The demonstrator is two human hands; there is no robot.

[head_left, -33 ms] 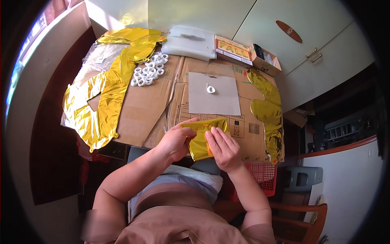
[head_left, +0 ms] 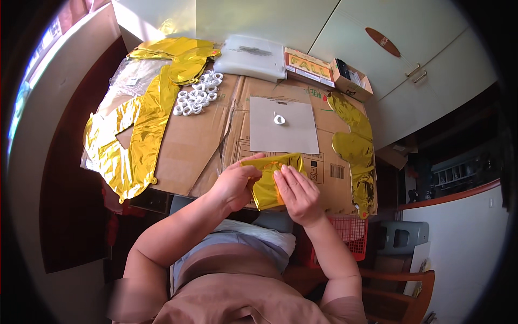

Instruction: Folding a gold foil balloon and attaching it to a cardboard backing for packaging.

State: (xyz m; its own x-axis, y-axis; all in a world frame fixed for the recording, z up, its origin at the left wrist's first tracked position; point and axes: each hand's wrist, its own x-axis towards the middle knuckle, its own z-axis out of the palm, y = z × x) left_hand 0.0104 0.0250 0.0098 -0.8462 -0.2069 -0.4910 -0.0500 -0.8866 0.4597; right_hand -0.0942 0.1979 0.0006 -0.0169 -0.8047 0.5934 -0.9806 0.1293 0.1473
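Between my two hands is a folded gold foil balloon (head_left: 264,189), held over the near edge of the cardboard-covered table. My left hand (head_left: 237,183) grips its left side, thumb on top. On the right side, the fingers of my right hand (head_left: 297,194) press together on the foil. Just beyond lies a grey-white card (head_left: 283,137) with a small coil of white ribbon (head_left: 279,119) on it. Flat gold letter-shaped foil balloons lie at the left (head_left: 154,108) and a wavy-edged gold foil balloon (head_left: 353,140) at the right.
A pile of white ribbon coils (head_left: 197,97) sits left of the card. Along the back are a stack of clear plastic bags (head_left: 251,56), a printed box (head_left: 308,69) and a small open carton (head_left: 350,78). A red plastic basket (head_left: 350,237) stands below the table's right side.
The folded foil balloon has shifted slightly upward and tilted a little in my hands. Both hands keep their hold, and the things on the table stay where they were.
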